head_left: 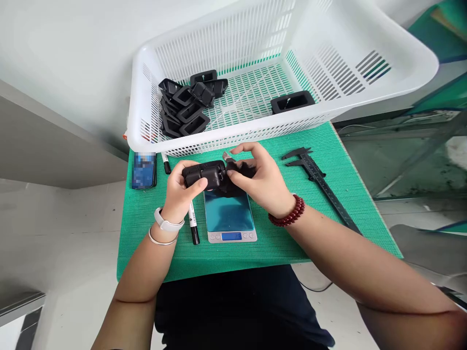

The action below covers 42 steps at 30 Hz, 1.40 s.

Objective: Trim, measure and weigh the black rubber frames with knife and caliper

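Observation:
My left hand (pixel 184 187) is closed around a black moulded plastic part (pixel 209 176), its thumb pressed on the face turned towards me. At the part's right end, my right hand (pixel 257 177) pinches a ragged, dark black piece (pixel 237 182) between thumb and fingers. Whether that piece is joined to the part, I cannot tell. A small greyish strip (pixel 228 157) sticks out near the right fingertips; its kind is unclear. Both hands are above a digital scale (pixel 229 214) with a shiny blue-green plate, partly hidden by what they hold.
A white slatted basket (pixel 233 138) at the back holds several black frame-like parts (pixel 189 109) and another black frame (pixel 292 101) on its right. Vernier calipers (pixel 321 184) lie to the right. Left are a phone (pixel 143 171) and two markers (pixel 194 228) (pixel 167 165) on the green mat (pixel 284 243).

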Available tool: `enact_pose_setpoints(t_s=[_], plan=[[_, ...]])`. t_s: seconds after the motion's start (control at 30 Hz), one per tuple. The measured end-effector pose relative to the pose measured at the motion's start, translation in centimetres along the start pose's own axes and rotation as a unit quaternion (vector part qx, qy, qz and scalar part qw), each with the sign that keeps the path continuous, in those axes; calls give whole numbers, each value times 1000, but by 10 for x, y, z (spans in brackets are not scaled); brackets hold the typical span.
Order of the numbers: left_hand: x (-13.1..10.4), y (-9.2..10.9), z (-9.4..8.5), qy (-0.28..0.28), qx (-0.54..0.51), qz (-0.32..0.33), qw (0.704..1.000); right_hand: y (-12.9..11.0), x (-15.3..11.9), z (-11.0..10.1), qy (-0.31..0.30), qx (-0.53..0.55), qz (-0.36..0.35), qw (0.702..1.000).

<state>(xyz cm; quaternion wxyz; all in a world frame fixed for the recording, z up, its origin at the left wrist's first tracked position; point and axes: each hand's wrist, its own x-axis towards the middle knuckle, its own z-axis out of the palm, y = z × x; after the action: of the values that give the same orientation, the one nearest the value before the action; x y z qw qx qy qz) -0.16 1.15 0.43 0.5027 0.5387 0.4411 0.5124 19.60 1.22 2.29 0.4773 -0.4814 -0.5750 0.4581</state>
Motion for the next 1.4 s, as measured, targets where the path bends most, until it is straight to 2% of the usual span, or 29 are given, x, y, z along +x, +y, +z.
enact_pose_setpoints(t_s=[0.17, 0.27, 0.4, 0.6, 0.77, 0.93, 1.2, 1.4], plan=[[4, 6, 1, 21, -63, -12, 998, -1, 2, -1, -15, 126, 58, 990], [4, 7, 2, 15, -60, -8, 998, -1, 2, -2, -35, 145, 72, 986], [3, 6, 1, 13, -42, 6, 999, -2, 1, -3, -68, 126, 68, 987], [3, 4, -1, 49, -38, 21, 998, -1, 1, -3, -50, 90, 42, 994], [2, 6, 1, 64, -30, 40, 997, 2, 1, -3, -68, 103, 32, 992], [0, 6, 1, 82, 20, 56, 995, 4, 2, -2, -65, 24, 18, 997], [0, 1, -3, 60, 80, 88, 991, 2, 3, -2, -84, -30, 33, 995], [-1, 3, -3, 13, 82, 69, 994, 4, 4, -2, -93, -40, 22, 995]])
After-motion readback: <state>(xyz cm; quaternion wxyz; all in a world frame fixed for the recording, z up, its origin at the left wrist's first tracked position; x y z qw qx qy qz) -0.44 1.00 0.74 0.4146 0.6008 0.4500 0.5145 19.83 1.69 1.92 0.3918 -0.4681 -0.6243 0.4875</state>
